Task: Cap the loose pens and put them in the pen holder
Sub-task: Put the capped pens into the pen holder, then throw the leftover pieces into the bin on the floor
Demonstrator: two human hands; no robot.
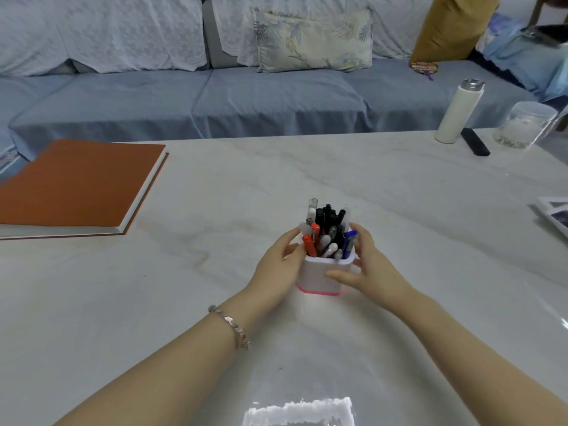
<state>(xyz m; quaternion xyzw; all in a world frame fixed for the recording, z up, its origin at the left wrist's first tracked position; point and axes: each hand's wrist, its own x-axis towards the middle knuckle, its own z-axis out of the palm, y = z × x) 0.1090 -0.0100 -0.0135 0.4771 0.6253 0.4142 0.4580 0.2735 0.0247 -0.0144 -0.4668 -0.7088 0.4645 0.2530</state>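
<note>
A white square pen holder point(316, 276) with a pink base band stands on the marble table, near the middle. Several capped pens point(327, 233) stand in it: black, red, blue and clear ones. My left hand point(281, 261) grips the holder's left side, its fingers curled around the wall. My right hand point(365, 265) grips the right side, with the thumb lying across the front face. No loose pens are visible on the table.
An orange-covered book point(76, 186) lies at the left. A white bottle point(458, 112), a black remote point(475, 142) and a clear jar point(525, 126) stand at the far right. Papers point(553, 213) lie at the right edge. A blue sofa runs behind the table.
</note>
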